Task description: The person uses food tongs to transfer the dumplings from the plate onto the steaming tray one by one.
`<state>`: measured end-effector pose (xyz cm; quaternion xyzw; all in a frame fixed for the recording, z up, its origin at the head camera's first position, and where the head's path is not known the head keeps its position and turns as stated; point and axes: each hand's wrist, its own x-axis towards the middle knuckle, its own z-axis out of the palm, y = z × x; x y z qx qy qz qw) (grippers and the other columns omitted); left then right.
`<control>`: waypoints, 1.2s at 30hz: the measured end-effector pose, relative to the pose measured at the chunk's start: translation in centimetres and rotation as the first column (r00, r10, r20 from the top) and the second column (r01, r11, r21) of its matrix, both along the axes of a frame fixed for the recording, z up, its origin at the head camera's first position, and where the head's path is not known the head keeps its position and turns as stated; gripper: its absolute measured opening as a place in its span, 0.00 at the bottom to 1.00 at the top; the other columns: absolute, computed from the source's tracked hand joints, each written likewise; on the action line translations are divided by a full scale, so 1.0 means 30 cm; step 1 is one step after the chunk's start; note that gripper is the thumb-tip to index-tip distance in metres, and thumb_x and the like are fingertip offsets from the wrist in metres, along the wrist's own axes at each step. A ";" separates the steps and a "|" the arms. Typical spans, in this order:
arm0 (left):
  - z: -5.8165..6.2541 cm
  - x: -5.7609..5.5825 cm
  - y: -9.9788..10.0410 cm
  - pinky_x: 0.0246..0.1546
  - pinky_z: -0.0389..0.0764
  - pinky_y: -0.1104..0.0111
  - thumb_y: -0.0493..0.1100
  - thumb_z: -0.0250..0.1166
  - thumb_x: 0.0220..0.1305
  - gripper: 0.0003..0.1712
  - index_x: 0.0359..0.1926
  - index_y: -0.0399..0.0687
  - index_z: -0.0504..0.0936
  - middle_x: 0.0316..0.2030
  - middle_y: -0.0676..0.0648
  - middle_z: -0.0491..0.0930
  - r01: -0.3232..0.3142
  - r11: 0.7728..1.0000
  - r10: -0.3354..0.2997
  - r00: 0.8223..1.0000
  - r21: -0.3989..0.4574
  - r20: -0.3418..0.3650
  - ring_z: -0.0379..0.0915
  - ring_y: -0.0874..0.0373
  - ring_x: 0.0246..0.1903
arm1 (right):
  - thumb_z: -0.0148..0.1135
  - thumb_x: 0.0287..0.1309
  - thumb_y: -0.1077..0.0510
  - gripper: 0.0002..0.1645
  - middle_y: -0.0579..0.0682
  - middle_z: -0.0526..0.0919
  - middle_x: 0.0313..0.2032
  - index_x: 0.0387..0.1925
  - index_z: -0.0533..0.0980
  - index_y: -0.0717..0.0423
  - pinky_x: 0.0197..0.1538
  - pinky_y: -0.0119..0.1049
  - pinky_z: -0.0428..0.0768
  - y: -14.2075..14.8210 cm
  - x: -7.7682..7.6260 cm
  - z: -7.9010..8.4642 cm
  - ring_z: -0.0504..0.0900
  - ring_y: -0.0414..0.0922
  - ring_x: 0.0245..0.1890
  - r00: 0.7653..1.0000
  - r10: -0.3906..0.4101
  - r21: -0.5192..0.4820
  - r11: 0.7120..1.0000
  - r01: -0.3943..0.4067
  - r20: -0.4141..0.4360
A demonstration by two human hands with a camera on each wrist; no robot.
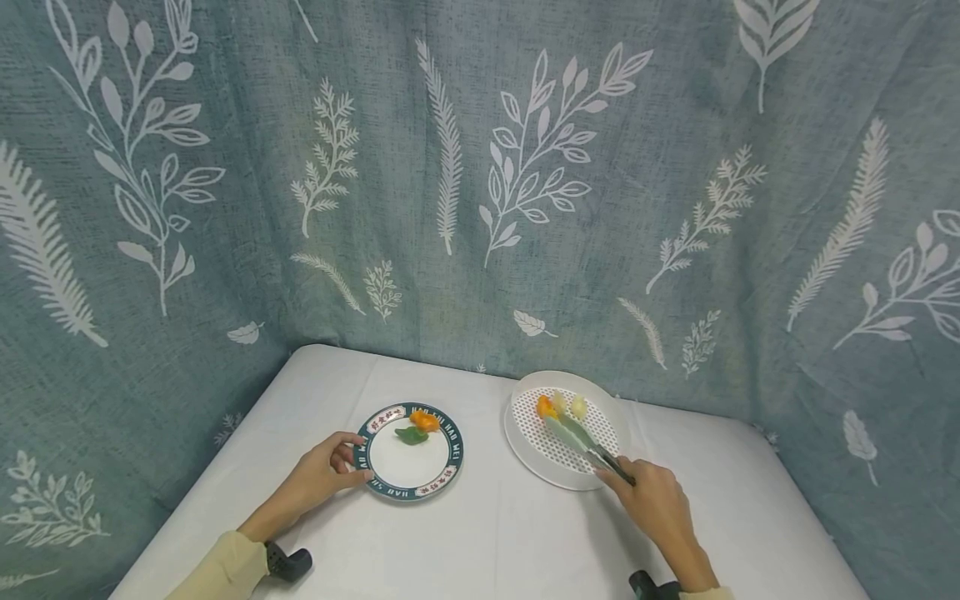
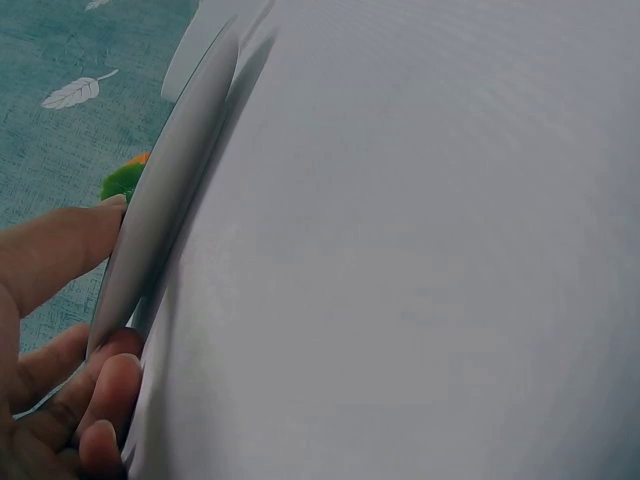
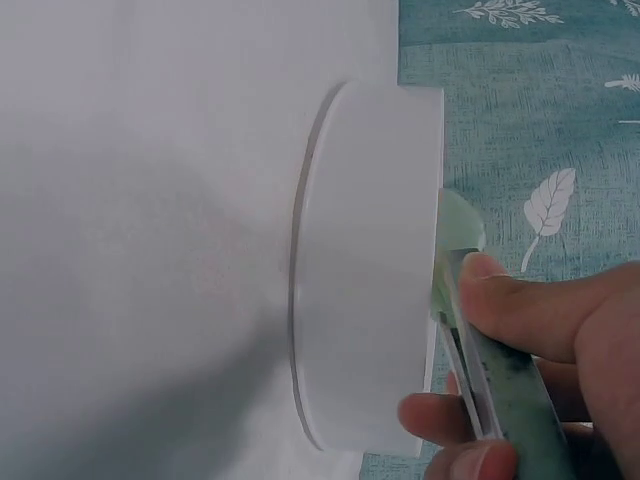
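My left hand (image 1: 322,477) grips the left rim of a round plate (image 1: 408,465) with a dark teal, lettered border. In the left wrist view the thumb lies over the plate's edge (image 2: 175,185) and the other fingers curl beneath it. On the plate lie an orange piece (image 1: 425,420) and a green piece (image 1: 412,435). My right hand (image 1: 654,498) holds pale green tongs (image 1: 581,440), whose tips reach over a white round steamer basket (image 1: 531,429) with a perforated floor. Beside the tips lie another orange piece (image 1: 545,407) and two pale yellowish pieces (image 1: 579,407).
A white-covered table (image 1: 480,533) carries both the plate and the basket, with the basket near the back edge. Behind and at the sides hangs a blue-green curtain (image 1: 420,317) printed with white leaves. The right wrist view shows the basket's tall side wall (image 3: 365,270).
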<state>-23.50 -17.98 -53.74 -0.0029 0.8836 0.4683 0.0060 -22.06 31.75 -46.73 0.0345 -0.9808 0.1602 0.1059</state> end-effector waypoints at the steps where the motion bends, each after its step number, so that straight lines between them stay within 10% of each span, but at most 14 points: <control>1: 0.000 0.000 0.000 0.36 0.73 0.63 0.50 0.82 0.52 0.39 0.62 0.46 0.77 0.40 0.50 0.76 0.000 1.000 0.000 1.000 0.001 0.001 0.70 0.56 0.36 | 0.71 0.63 0.43 0.30 0.46 0.74 0.19 0.52 0.84 0.65 0.23 0.39 0.68 0.001 -0.001 0.000 0.69 0.44 0.20 1.000 0.001 0.003 1.000 -0.001 0.007; 25: -0.018 -0.012 -0.014 0.34 0.72 0.65 0.52 0.82 0.51 0.40 0.63 0.49 0.77 0.40 0.51 0.77 0.005 1.000 -0.005 1.000 0.017 0.011 0.70 0.56 0.36 | 0.74 0.58 0.40 0.35 0.61 0.88 0.41 0.52 0.84 0.66 0.28 0.45 0.76 -0.055 -0.002 0.034 0.82 0.48 0.30 0.999 0.009 -0.043 0.999 -0.011 -0.043; 36: -0.021 -0.014 -0.016 0.36 0.72 0.63 0.53 0.82 0.50 0.40 0.63 0.50 0.77 0.40 0.50 0.76 0.006 0.999 -0.007 1.000 0.046 0.030 0.69 0.55 0.37 | 0.78 0.54 0.43 0.29 0.48 0.86 0.30 0.49 0.86 0.59 0.27 0.37 0.71 -0.233 -0.007 -0.001 0.72 0.40 0.24 0.987 0.132 -0.057 0.989 -0.138 -0.093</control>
